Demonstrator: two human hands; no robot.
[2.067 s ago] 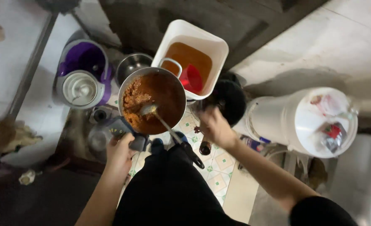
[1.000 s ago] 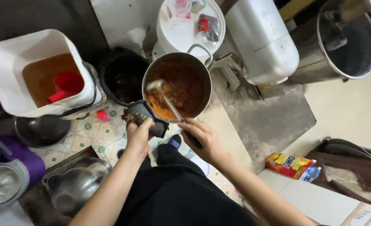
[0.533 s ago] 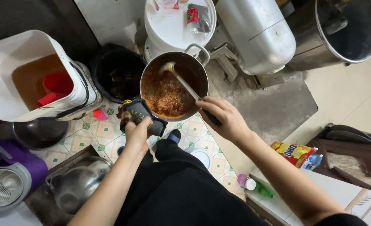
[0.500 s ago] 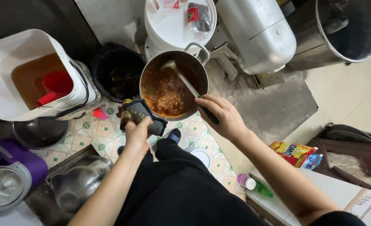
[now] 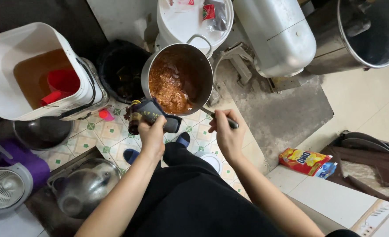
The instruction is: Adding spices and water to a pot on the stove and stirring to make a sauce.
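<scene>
Saucepan of orange-brown mince sitting on the tiled floor.
You are gripping its dark handle with your left hand; your right hand is pinching the spoon.

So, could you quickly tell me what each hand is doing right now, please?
Left hand: closed around the dark pot handle.
Right hand: closed on the spoon handle, which reaches into the pot.
</scene>
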